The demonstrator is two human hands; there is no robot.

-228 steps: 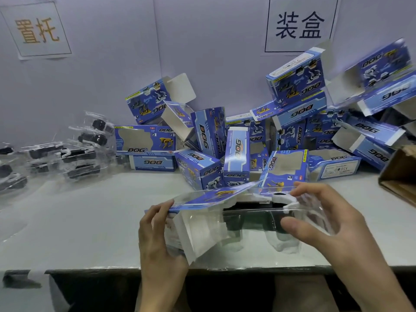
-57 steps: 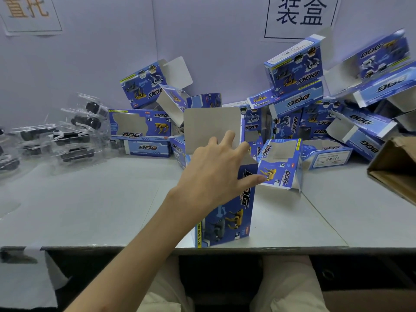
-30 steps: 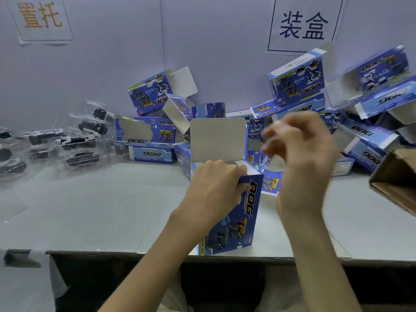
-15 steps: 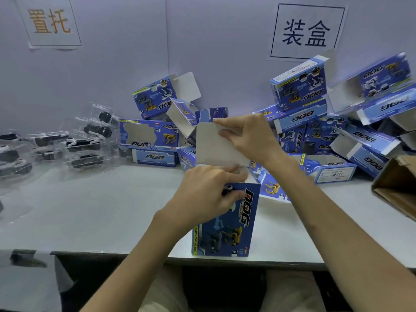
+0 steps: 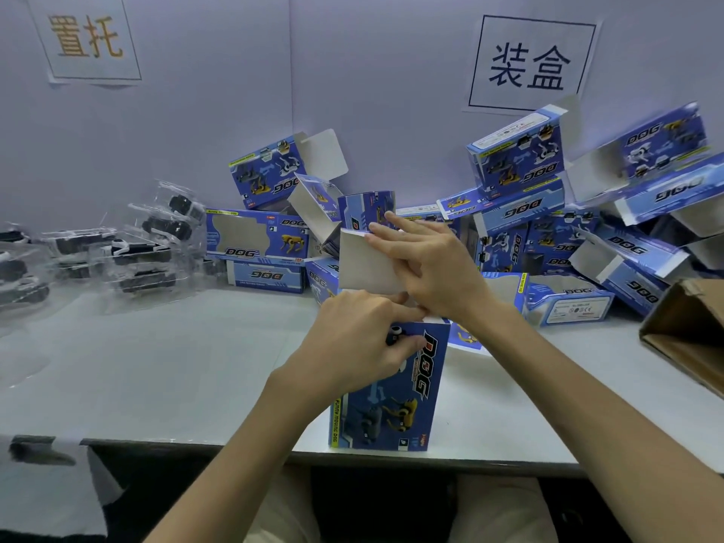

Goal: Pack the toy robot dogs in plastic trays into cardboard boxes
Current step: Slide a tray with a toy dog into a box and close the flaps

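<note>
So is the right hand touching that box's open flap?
Touching: the head view shows the right hand pressing flat on the box flap.

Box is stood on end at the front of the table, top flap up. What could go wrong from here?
The upright box stands on its narrow end near the table edge; the right hand pressing the flap down might tip it off unless the left hand grips firmly. The loose pile of boxes close behind might slide if bumped.
</note>
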